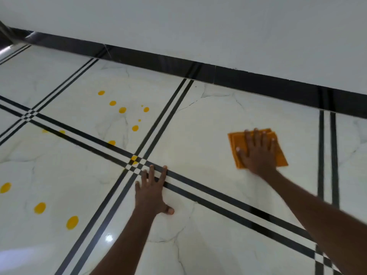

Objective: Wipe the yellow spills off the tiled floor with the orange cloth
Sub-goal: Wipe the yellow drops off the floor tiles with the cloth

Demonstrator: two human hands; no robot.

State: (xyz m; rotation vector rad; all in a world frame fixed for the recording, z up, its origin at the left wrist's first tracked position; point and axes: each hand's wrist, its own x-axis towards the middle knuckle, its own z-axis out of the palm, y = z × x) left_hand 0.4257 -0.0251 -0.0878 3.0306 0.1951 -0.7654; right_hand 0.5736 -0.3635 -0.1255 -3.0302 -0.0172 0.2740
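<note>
A folded orange cloth point(282, 155) lies flat on the white tiled floor point(198, 132) at the right. My right hand point(258, 153) presses down on it with fingers spread and straight. My left hand point(152, 193) rests flat on the floor near the crossing of the black tile stripes, fingers spread, holding nothing. Several yellow spills dot the tiles to the left: a cluster on the far tile point(122, 110), one drop on the stripe crossing point(134, 159), and larger drops at the near left point(72, 222). The tile under the cloth shows no yellow.
A white wall with a black skirting band point(178, 62) runs across the back. Double black stripes point(164, 118) divide the floor into large squares. A bright light reflection point(108, 238) glints on the near tile.
</note>
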